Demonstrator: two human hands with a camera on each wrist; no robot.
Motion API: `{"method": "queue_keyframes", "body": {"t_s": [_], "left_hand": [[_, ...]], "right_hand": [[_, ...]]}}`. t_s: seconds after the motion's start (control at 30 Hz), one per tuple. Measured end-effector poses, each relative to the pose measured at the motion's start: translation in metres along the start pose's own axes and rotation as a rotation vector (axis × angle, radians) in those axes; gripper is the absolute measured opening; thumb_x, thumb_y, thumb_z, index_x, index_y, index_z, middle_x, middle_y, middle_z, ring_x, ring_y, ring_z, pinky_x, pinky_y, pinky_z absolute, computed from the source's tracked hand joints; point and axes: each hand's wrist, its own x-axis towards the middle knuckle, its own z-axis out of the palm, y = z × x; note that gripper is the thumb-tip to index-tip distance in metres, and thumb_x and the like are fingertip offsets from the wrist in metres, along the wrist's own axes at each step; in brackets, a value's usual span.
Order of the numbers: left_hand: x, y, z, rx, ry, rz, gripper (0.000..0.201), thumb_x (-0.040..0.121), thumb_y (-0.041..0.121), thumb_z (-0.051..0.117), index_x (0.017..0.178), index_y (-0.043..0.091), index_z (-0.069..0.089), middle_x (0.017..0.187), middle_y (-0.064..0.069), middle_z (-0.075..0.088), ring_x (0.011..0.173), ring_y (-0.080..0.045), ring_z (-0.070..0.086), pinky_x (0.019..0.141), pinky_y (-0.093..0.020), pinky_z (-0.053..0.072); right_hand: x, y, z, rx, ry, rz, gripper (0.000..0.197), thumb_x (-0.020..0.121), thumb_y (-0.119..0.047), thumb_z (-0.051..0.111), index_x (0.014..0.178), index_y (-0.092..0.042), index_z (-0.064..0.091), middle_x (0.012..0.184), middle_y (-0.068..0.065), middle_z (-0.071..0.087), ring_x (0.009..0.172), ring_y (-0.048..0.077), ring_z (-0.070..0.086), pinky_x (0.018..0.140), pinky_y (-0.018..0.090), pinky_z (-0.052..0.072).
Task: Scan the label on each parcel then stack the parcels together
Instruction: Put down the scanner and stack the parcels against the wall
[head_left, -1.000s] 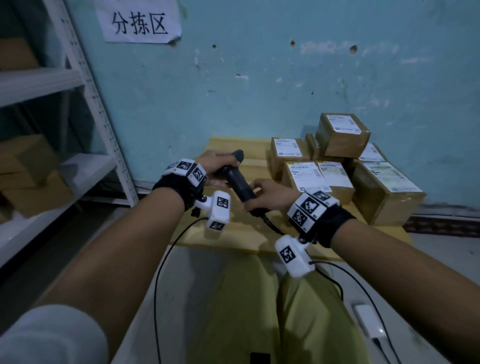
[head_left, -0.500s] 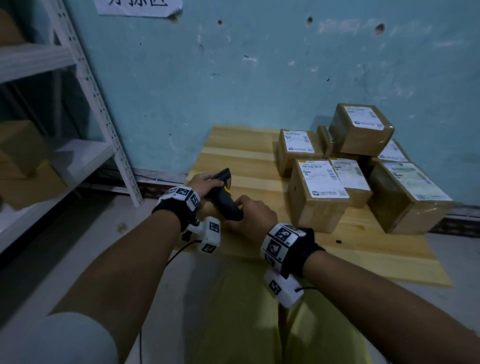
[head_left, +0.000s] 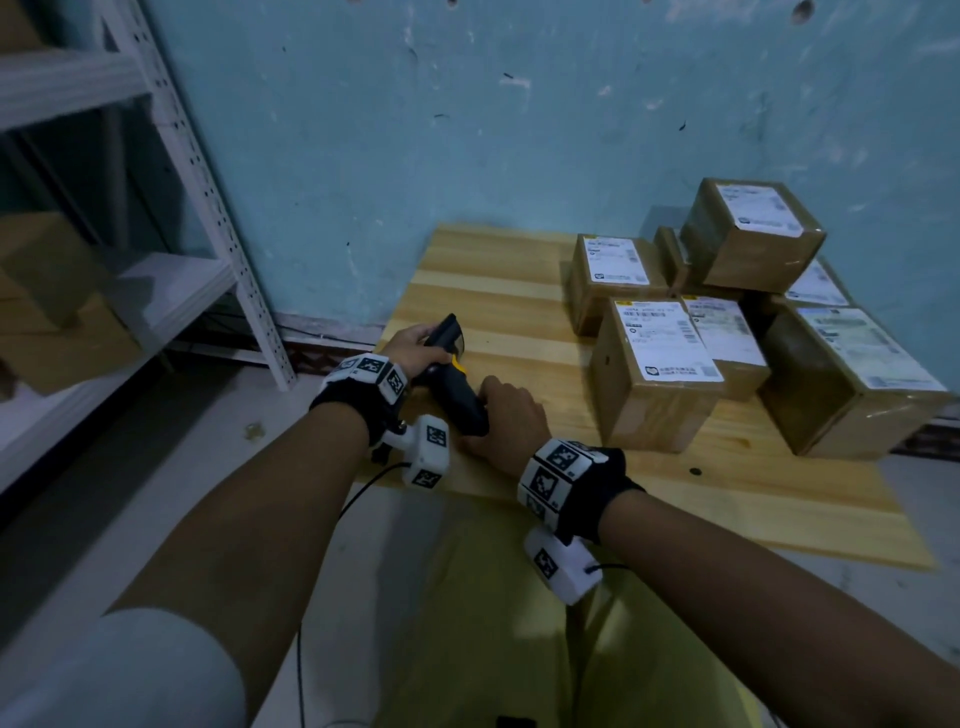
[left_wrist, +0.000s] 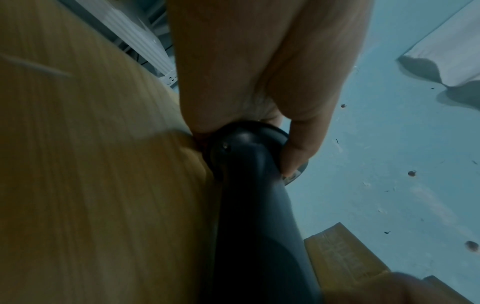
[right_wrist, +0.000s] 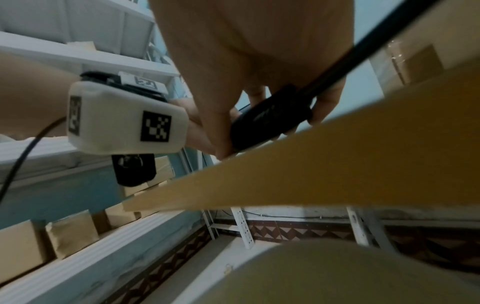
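Six parcels (head_left: 655, 374) counted in the head view, brown boxes with white labels, clustered at the right rear of the bench (head_left: 498, 280): five on the wood, touching or just beside each other, one more stacked on top at the back. Possibly others hidden behind; cannot tell. One scanner (head_left: 457, 384), black with a yellow trigger, lying low on the bench near its front left edge, well apart from the parcels. One cable (right_wrist: 363, 55) running from the scanner's handle end.

Two hands, both on the scanner. Left hand (head_left: 415, 345) curled over the head end, thumb and fingertips (left_wrist: 298, 152) pinching the rounded black top, as seen from the left wrist. Right hand (head_left: 506, 418) wrapped round the handle's base, fingers (right_wrist: 327, 102) curled under it with the cable passing between them, just above the bench edge. One marked band and one white camera block on each wrist.

To the left, one white metal shelf (head_left: 171, 280) holding several blurred brown boxes. Behind, a blue wall (head_left: 467, 130), pitted.
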Motion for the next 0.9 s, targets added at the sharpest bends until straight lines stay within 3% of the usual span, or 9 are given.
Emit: {"method": "queue_keyframes", "body": {"t_s": [0.1, 0.23, 0.43, 0.57, 0.73, 0.9], "left_hand": [[-0.001, 0.000, 0.000, 0.012, -0.005, 0.003, 0.050, 0.089, 0.000, 0.054, 0.137, 0.006, 0.043, 0.132, -0.017, 0.052, 0.107, -0.026, 0.053, 0.090, -0.034, 0.043], [-0.002, 0.001, 0.001, 0.031, -0.011, 0.007, 0.052, 0.088, 0.002, 0.056, 0.138, 0.008, 0.041, 0.134, -0.016, 0.051, 0.109, -0.026, 0.052, 0.096, -0.037, 0.043], [-0.003, 0.003, 0.003, 0.020, 0.041, 0.011, 0.054, 0.088, -0.002, 0.056, 0.139, 0.007, 0.040, 0.136, -0.015, 0.051, 0.105, -0.024, 0.052, 0.066, -0.017, 0.047], [-0.002, 0.008, 0.005, 0.004, 0.085, -0.004, 0.065, 0.082, -0.007, 0.060, 0.141, 0.010, 0.038, 0.136, -0.017, 0.050, 0.119, -0.034, 0.051, 0.084, -0.032, 0.044], [-0.004, 0.028, 0.005, 0.039, 0.092, 0.021, 0.073, 0.082, -0.002, 0.064, 0.145, 0.011, 0.028, 0.144, -0.017, 0.037, 0.126, -0.035, 0.044, 0.092, -0.038, 0.044], [-0.005, 0.060, 0.019, -0.017, 0.259, 0.233, 0.051, 0.086, -0.001, 0.055, 0.135, 0.010, 0.044, 0.139, -0.014, 0.043, 0.130, -0.027, 0.041, 0.104, -0.038, 0.040]], "right_hand": [[-0.001, 0.000, 0.002, 0.014, -0.001, 0.018, 0.048, 0.079, -0.032, 0.068, 0.115, -0.011, 0.044, 0.119, 0.011, 0.052, 0.113, 0.032, 0.045, 0.089, 0.039, 0.038], [-0.001, 0.000, 0.002, 0.022, -0.009, 0.034, 0.047, 0.080, -0.034, 0.065, 0.115, -0.012, 0.042, 0.120, 0.011, 0.050, 0.115, 0.032, 0.044, 0.091, 0.040, 0.036], [0.000, 0.000, 0.001, 0.013, -0.027, 0.049, 0.050, 0.080, -0.037, 0.066, 0.116, -0.012, 0.042, 0.122, 0.012, 0.049, 0.115, 0.032, 0.043, 0.092, 0.040, 0.035], [-0.002, -0.002, 0.001, 0.002, -0.010, 0.079, 0.052, 0.080, -0.041, 0.064, 0.117, -0.012, 0.043, 0.124, 0.011, 0.049, 0.117, 0.030, 0.041, 0.094, 0.039, 0.033], [-0.007, -0.003, -0.014, 0.050, 0.069, 0.040, 0.057, 0.083, -0.042, 0.061, 0.126, -0.011, 0.039, 0.129, 0.012, 0.047, 0.121, 0.031, 0.039, 0.094, 0.037, 0.032], [-0.014, 0.000, -0.057, 0.256, 0.161, 0.006, 0.051, 0.085, -0.033, 0.062, 0.127, -0.012, 0.043, 0.125, 0.009, 0.052, 0.122, 0.027, 0.041, 0.098, 0.038, 0.039]]}}
